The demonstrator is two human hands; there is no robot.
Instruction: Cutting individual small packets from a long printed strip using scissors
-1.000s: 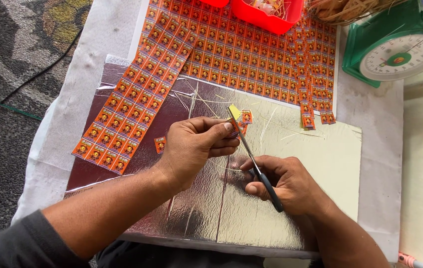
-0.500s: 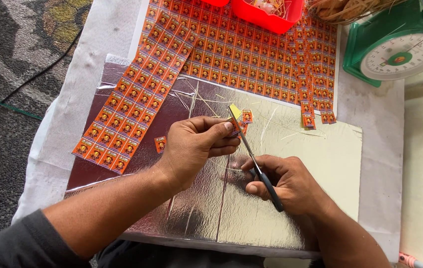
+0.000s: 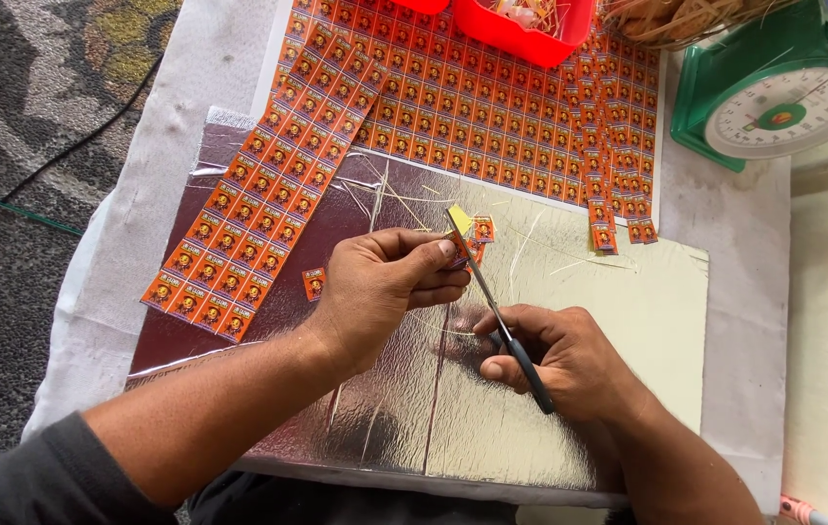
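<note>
The right hand (image 3: 569,362) is closed around the dark handle of a thin-bladed tool (image 3: 496,309), a knife or scraper whose pale yellowish tip reaches up to the fingertips of the other hand; the handle's lower end sticks out past the knuckles. The left hand (image 3: 385,287) is curled narrow, thumb and forefinger pinched at the tool's tip. What they pinch is mostly hidden: only a sliver of orange shows under the fingers, and whether it is one small label or several cannot be told. A small orange label (image 3: 483,229) lies just beside the tool tip, and another single label (image 3: 314,283) lies near the left hand's wrist side.

Both hands work over a silver foil sheet (image 3: 414,428), creased and reflective, with thin straw-like strands scattered on it. A long strip of orange labels (image 3: 268,194) lies slantwise across the foil's left part. Beyond it is a large sheet of orange labels (image 3: 492,107), its top cut off by the frame. A red plastic tray (image 3: 521,29) sits on that sheet, only its lower edge in view. A green dial scale (image 3: 774,97) stands at the upper right, partly cut off. All rests on a white cloth (image 3: 141,165) over a patterned grey carpet (image 3: 25,126).
</note>
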